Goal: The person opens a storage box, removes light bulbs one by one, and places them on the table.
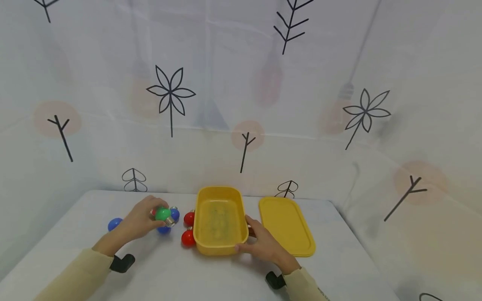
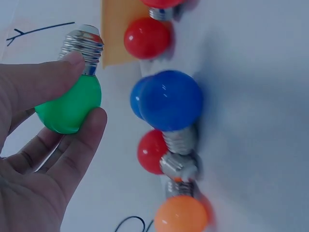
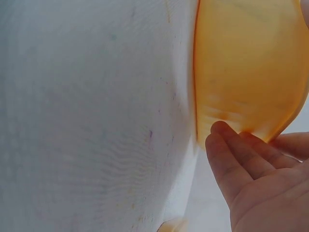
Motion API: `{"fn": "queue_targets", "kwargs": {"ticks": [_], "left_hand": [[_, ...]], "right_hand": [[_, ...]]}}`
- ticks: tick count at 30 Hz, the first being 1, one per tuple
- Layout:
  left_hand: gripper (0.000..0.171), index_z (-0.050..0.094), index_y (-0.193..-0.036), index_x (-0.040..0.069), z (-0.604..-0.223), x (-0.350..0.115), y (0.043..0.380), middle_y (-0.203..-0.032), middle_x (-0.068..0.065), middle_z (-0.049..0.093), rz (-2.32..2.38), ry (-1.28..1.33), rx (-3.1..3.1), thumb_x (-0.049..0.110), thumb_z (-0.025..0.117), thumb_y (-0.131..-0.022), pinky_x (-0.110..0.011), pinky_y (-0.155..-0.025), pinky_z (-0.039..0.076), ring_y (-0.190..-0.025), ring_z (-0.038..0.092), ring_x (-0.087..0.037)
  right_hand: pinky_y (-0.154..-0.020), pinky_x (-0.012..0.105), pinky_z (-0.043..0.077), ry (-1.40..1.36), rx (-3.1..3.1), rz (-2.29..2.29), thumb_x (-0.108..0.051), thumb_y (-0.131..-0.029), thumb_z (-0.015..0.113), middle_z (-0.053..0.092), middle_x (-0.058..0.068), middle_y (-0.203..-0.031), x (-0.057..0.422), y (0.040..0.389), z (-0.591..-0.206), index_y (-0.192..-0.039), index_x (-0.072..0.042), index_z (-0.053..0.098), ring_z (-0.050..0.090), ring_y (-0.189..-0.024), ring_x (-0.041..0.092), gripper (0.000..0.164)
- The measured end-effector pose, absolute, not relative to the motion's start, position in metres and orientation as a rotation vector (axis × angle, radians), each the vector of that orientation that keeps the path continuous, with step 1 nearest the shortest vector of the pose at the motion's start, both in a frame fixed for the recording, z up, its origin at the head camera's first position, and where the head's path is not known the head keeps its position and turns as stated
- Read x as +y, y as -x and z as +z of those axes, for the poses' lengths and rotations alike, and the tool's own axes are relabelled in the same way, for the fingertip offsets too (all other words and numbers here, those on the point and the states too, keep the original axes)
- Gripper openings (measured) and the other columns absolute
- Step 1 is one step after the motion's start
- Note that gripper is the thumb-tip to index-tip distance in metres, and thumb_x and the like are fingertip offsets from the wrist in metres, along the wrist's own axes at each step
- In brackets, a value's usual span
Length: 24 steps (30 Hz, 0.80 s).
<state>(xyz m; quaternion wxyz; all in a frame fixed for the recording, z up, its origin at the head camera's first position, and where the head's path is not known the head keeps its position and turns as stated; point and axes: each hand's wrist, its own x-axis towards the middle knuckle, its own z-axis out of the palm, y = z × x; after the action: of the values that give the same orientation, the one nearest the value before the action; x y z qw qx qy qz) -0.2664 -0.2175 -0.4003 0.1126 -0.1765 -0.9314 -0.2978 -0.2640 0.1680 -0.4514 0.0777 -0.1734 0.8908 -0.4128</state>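
My left hand (image 1: 144, 217) holds a green light bulb (image 2: 72, 104) above the table, thumb on its silver screw base and fingertips against the globe. Beneath and beside it lie blue bulbs (image 2: 171, 101), a red bulb (image 2: 150, 152) and an orange bulb (image 2: 181, 215). At the middle stands a yellow plastic box (image 1: 220, 251) without a lid on it; no bulbs show inside. My right hand (image 1: 263, 242) touches the box's right side, its fingers nearly straight along the wall and the thumb at the near corner.
Two red bulbs (image 1: 188, 238) lie against the box's left side. A flat yellow lid (image 1: 288, 225) lies to the right of the box. Another blue bulb (image 1: 114, 224) sits behind the left forearm. A patterned white cloth (image 1: 226, 104) hangs behind the white table (image 1: 180, 276).
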Motion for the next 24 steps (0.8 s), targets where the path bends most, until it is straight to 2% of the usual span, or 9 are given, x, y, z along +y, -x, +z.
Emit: {"fn": "queue_targets", "kwargs": {"ticks": [5, 13, 19, 24], "left_hand": [[0.043, 0.064, -0.109, 0.008, -0.409, -0.235, 0.262, -0.108, -0.007, 0.057, -0.89, 0.521, -2.707, 0.003, 0.081, -0.07, -0.037, -0.076, 0.056, -0.098, 0.055, -0.025], [0.045, 0.064, -0.111, 0.006, -0.421, -0.256, 0.258, -0.109, -0.009, 0.058, -0.835, 0.459, -2.772, 0.006, 0.083, -0.07, -0.048, -0.083, 0.053, -0.099, 0.055, -0.027], [0.053, 0.064, -0.118, 0.005, -0.428, -0.262, 0.257, -0.114, -0.013, 0.058, -0.85, 0.418, -2.843, 0.007, 0.083, -0.069, -0.046, -0.082, 0.054, -0.101, 0.056, -0.03], [0.048, 0.065, -0.113, 0.008, -0.434, -0.267, 0.256, -0.113, -0.012, 0.059, -0.814, 0.364, -2.907, 0.011, 0.083, -0.069, -0.049, -0.084, 0.051, -0.102, 0.056, -0.03]], "right_hand": [[-0.103, 0.049, 0.039, 0.514, 2.669, -1.232, -0.059, -0.07, 0.076, 0.032, 0.001, -0.151, 0.168, 0.264, -0.452, -0.153, -0.016, 0.02, 0.049, -0.123, 0.019, 0.109], [-0.103, 0.049, 0.04, 0.521, 2.69, -1.211, -0.061, -0.071, 0.074, 0.033, 0.002, -0.15, 0.171, 0.265, -0.452, -0.153, -0.015, 0.02, 0.049, -0.122, 0.02, 0.109], [-0.102, 0.049, 0.04, 0.516, 2.696, -1.208, -0.062, -0.07, 0.075, 0.035, 0.002, -0.149, 0.171, 0.266, -0.453, -0.153, -0.014, 0.021, 0.05, -0.121, 0.019, 0.11], [-0.102, 0.05, 0.04, 0.509, 2.677, -1.217, -0.06, -0.071, 0.075, 0.034, 0.003, -0.15, 0.169, 0.266, -0.452, -0.153, -0.014, 0.021, 0.049, -0.121, 0.02, 0.108]]}}
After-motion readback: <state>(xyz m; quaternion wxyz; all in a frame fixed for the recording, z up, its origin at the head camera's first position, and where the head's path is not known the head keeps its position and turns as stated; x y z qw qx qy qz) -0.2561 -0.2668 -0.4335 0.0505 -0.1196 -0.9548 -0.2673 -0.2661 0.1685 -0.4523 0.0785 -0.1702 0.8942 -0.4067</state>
